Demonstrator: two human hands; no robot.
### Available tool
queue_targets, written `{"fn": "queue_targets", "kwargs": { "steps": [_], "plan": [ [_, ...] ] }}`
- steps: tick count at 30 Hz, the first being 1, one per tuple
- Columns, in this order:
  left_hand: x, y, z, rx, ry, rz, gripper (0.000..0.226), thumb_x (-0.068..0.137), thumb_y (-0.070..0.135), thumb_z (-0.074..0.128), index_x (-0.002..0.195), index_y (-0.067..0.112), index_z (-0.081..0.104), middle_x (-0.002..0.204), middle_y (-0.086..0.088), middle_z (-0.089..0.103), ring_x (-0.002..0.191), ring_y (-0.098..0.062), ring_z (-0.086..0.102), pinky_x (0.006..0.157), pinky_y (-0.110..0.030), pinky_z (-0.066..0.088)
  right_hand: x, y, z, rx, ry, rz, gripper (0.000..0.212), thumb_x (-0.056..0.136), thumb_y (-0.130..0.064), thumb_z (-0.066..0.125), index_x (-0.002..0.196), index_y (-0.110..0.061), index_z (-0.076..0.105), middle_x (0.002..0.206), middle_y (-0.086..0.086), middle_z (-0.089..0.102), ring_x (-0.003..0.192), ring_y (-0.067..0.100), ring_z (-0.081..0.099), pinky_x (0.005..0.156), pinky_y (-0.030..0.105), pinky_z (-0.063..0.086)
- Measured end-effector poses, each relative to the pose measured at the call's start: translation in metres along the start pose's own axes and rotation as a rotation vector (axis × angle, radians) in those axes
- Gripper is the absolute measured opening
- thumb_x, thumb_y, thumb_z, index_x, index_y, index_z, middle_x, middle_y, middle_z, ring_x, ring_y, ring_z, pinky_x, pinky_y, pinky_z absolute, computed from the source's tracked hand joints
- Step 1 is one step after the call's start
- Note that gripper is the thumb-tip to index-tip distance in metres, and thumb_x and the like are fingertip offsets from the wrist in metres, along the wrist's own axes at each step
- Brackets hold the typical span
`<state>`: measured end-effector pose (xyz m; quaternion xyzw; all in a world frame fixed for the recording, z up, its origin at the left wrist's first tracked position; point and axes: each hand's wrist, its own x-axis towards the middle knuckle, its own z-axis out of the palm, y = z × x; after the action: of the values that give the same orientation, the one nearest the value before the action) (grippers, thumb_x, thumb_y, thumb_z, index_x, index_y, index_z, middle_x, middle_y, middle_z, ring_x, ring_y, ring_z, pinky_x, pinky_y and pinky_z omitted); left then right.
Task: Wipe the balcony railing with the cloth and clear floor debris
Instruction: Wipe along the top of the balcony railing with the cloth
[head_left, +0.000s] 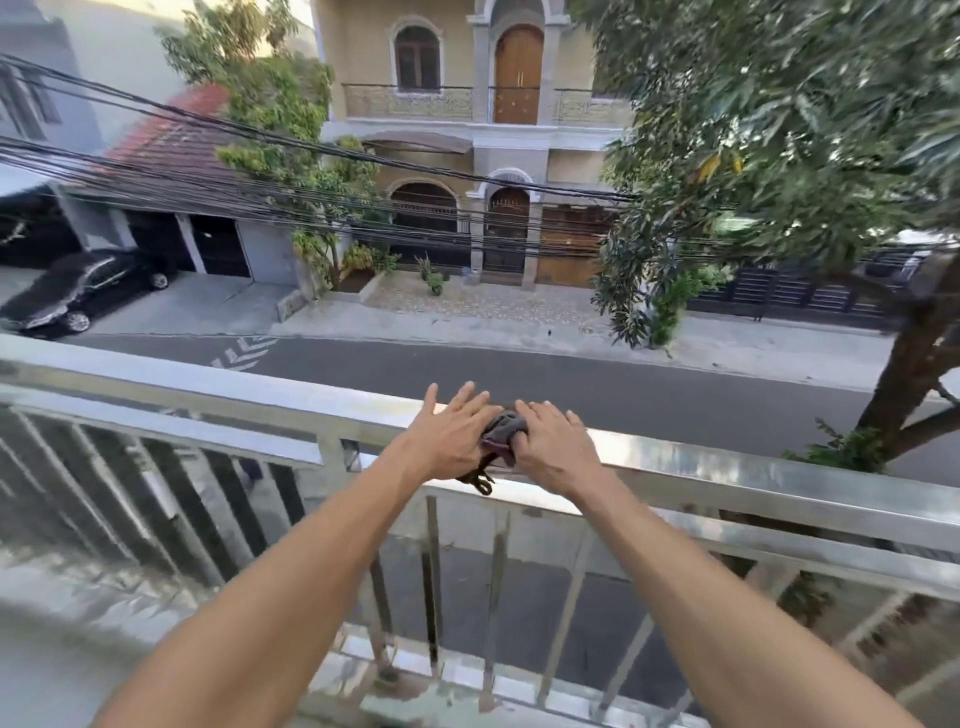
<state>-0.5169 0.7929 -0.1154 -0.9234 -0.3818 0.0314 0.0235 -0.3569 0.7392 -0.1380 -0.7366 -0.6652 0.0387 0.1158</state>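
Observation:
A shiny metal balcony railing (753, 467) runs across the view from left to right. A small dark grey-purple cloth (503, 432) lies bunched on its top rail, with a dark string dangling from it toward me. My left hand (451, 435) rests flat on the cloth's left side, fingers spread and pointing toward the street. My right hand (551, 446) presses flat on its right side. The two hands almost touch, and most of the cloth is hidden under them.
Vertical metal bars (431, 587) stand below the top rail, down to a bottom rail (467, 675). The pale balcony floor (57, 649) shows at lower left. Beyond the railing are a street, power cables (249, 171), a tree (810, 130) and a parked black car (78, 291).

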Motion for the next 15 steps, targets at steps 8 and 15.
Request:
{"fn": "queue_targets", "kwargs": {
  "steps": [8,15],
  "plan": [
    [-0.035,-0.047,0.016,0.198,0.36,0.021,0.046,0.079,0.011,0.062,0.124,0.012,0.06,0.146,-0.007,0.051,0.143,-0.025,0.037,0.113,-0.056,0.029,-0.005,-0.06,0.004,0.176,0.102,-0.193,0.036,0.084,-0.014,0.048,0.117,-0.007,0.06,0.124,0.012,0.06,0.118,0.029,0.051,0.1,0.04,0.043],
    [0.012,0.079,0.011,0.002,0.454,0.214,0.065,0.084,0.014,0.061,0.143,0.003,0.037,0.154,-0.015,0.035,0.146,-0.031,0.027,0.113,-0.057,0.024,-0.072,0.052,-0.015,-0.009,0.512,-0.099,0.05,0.083,-0.009,0.059,0.132,-0.009,0.052,0.134,0.015,0.054,0.128,0.034,0.046,0.109,0.044,0.04]
  ]
}}
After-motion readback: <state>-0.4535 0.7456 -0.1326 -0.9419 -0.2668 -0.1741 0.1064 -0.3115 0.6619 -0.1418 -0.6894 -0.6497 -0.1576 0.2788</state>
